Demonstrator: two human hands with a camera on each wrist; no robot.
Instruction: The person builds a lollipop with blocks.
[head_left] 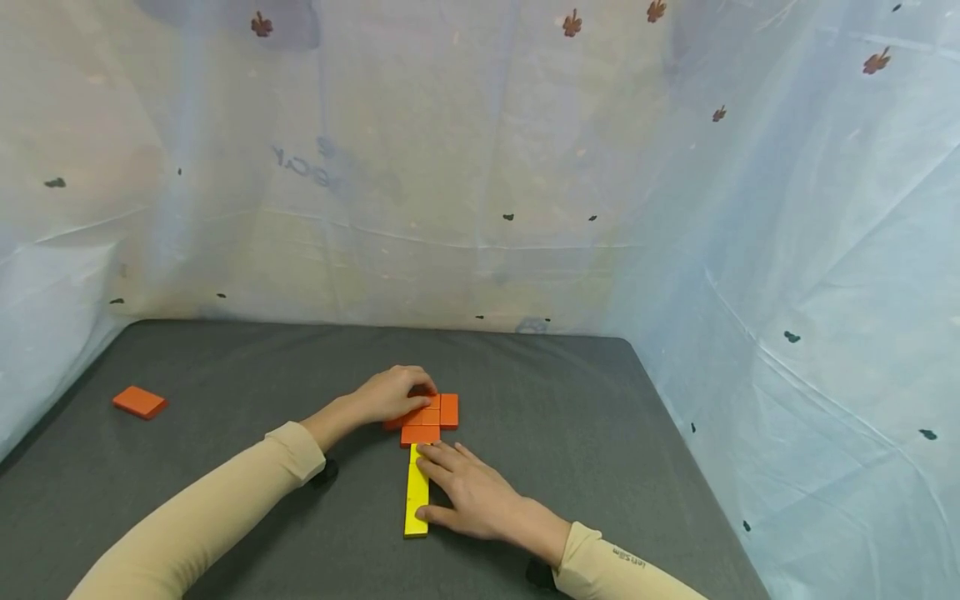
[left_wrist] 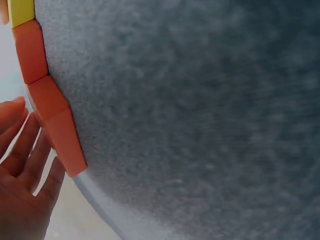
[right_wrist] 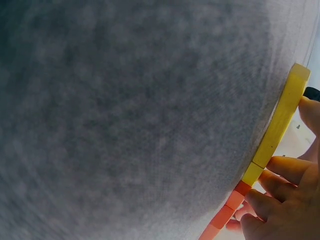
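Note:
Several flat orange blocks [head_left: 422, 436] lie fitted edge to edge on the dark surface, forming a small cluster. Below them, and in line, run yellow blocks [head_left: 417, 500]; a seam crosses the strip near its upper end. My left hand [head_left: 393, 393] reaches over the cluster's far left part and hides some of it; in the left wrist view its fingertips touch the edge of the orange blocks [left_wrist: 55, 112]. On the right side of the yellow strip rests my right hand [head_left: 472, 492], fingers extended and touching it. The right wrist view shows those fingers along the yellow block [right_wrist: 282, 117].
A single orange block [head_left: 140, 402] lies apart at the left of the grey cloth-covered table [head_left: 570, 417]. Translucent plastic sheeting [head_left: 450, 167] with small leaf-like marks hangs behind the table and along its sides.

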